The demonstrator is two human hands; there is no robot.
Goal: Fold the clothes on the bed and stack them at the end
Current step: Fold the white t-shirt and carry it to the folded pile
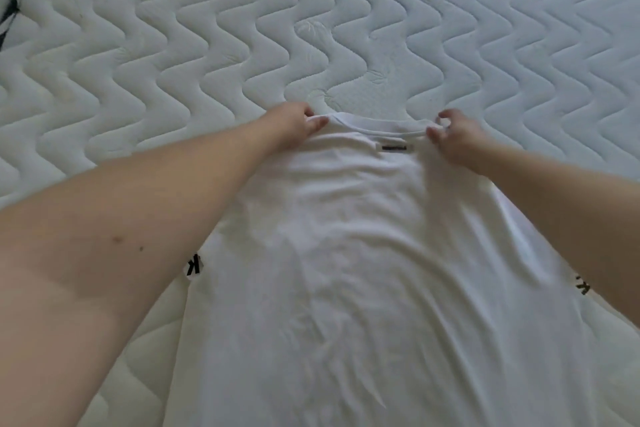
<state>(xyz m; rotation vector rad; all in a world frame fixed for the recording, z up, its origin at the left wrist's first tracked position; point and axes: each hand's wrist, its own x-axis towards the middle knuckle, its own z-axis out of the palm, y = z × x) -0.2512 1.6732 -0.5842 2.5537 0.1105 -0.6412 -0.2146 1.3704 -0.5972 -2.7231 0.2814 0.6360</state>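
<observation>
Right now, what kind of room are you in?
Probably a bedroom. A quilted mattress with wavy stitching fills the view, and a white T-shirt lies spread on it while the left hand and right hand pinch its shoulders.

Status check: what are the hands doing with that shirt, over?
Left hand and right hand pinching white shirt at collar. Shirt flat on mattress. Nothing in the way.

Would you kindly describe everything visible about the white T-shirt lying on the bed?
The white cotton-looking T-shirt lies spread flat on the quilted mattress, collar farthest from the person, its fabric softly wrinkled. A small dark label sits below the ribbed collar, and black lettering shows at both sleeve edges. The left hand and the right hand each pinch the shirt at a shoulder beside the collar.
</observation>
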